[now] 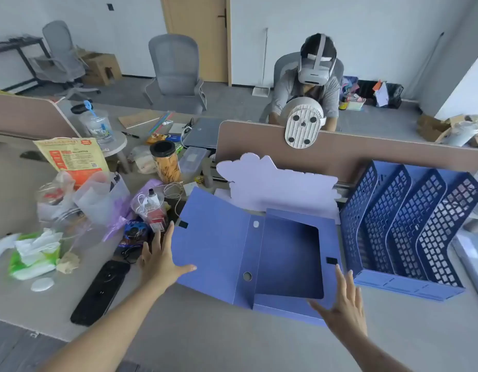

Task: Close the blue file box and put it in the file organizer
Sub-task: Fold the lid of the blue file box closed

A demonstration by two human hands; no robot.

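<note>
Lift the raised lid of the blue file box (259, 253), lying open on the bench (205, 326) just left of the file organizer (409, 226), with the spread, empty left hand (158, 260), steady the tray with the open right hand (345, 307), press black fastener patches together.

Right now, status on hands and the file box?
Left hand open at lid edge, right hand open at box front. Blue file box open, flat. File organizer empty, path unobstructed.

A grey tabletop (211, 334) is carrying the open blue file box (232, 251), with the blue file organizer (409, 232) sitting just beside it, and a black remote (101, 291), wet wipes pack (31, 261) and snack clutter lying opposite.
</note>
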